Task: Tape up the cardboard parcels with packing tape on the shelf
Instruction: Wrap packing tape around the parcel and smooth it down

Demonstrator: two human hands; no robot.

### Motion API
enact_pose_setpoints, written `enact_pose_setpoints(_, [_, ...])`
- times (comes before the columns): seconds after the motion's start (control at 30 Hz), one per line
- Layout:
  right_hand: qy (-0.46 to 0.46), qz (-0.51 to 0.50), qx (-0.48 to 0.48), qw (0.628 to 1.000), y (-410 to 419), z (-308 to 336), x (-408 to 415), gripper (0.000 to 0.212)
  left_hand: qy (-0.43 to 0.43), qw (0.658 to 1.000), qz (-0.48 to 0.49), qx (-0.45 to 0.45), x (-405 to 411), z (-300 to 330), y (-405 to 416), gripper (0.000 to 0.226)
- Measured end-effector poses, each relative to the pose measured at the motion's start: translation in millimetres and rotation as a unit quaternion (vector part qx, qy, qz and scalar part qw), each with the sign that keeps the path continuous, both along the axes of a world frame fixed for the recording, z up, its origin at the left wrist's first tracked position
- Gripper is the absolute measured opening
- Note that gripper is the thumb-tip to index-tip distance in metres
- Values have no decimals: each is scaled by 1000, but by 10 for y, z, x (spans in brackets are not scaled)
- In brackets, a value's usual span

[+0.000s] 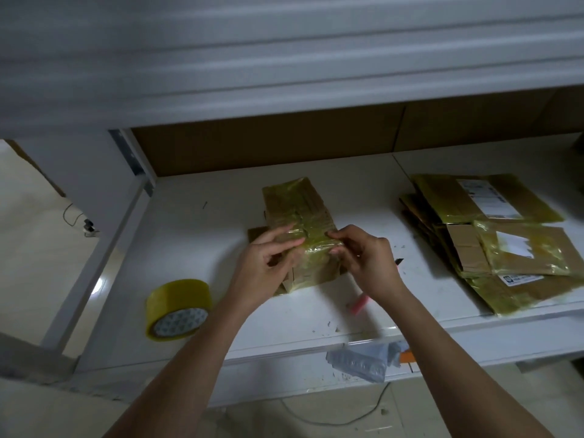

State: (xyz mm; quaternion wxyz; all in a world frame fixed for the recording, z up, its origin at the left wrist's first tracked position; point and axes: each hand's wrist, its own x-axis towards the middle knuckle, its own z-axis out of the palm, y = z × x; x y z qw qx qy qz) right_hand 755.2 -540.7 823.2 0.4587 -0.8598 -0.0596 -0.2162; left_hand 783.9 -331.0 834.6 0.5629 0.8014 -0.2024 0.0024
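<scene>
A cardboard parcel [298,210] wrapped in yellowish tape lies in the middle of the white shelf [215,235], its long side running away from me. My left hand [264,263] rests on its near left part, thumb and fingers laid along a strip of tape. At the near right edge my right hand [363,257] pinches the tape between thumb and fingers. A roll of yellow packing tape [177,309] stands on its edge near the shelf's front left, apart from both hands.
A pile of taped flat parcels [493,238] with labels lies on the right of the shelf. A pink-handled cutter [358,303] lies under my right wrist. The upper shelf [284,74] overhangs. Crumpled grey plastic [363,361] hangs below the front edge.
</scene>
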Motion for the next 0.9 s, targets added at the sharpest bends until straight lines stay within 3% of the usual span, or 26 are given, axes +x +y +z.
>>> enact_pose_setpoints(0.07, [23, 30, 5, 999, -60, 136, 71, 24, -51, 995, 72, 53, 25, 97, 77, 47])
enact_pose_setpoints(0.17, [82, 24, -10, 996, -90, 303, 140, 48, -141, 946, 214, 200, 182, 303, 167, 49])
enact_pose_setpoints(0.23, [107, 0, -30, 994, -46, 347, 147, 55, -110, 931, 225, 267, 324, 360, 214, 58])
enact_pose_setpoints(0.37, [66, -155, 1, 986, 135, 330, -55, 38, 34, 960, 149, 235, 508, 331, 240, 74])
enact_pose_setpoints(0.43, [94, -188, 27, 977, 248, 362, -179, 28, 51, 969, 132, 201, 521, 294, 250, 79])
enact_pose_setpoints(0.53, [152, -131, 83, 976, 354, 420, -254, 37, 42, 954, 174, 241, 487, 302, 302, 90])
enact_pose_setpoints(0.63, [118, -150, 106, 976, 310, 448, -216, 47, 34, 932, 228, 280, 440, 360, 354, 87])
enact_pose_setpoints(0.73, [98, -165, 74, 979, 307, 416, -195, 20, 45, 945, 204, 253, 426, 359, 351, 78])
enact_pose_setpoints(0.8, [125, -101, 78, 984, 351, 343, -187, 11, 51, 960, 171, 217, 396, 370, 305, 63])
enact_pose_setpoints(0.9, [184, 19, 82, 979, 415, 259, -202, 40, 26, 967, 175, 185, 328, 416, 281, 40])
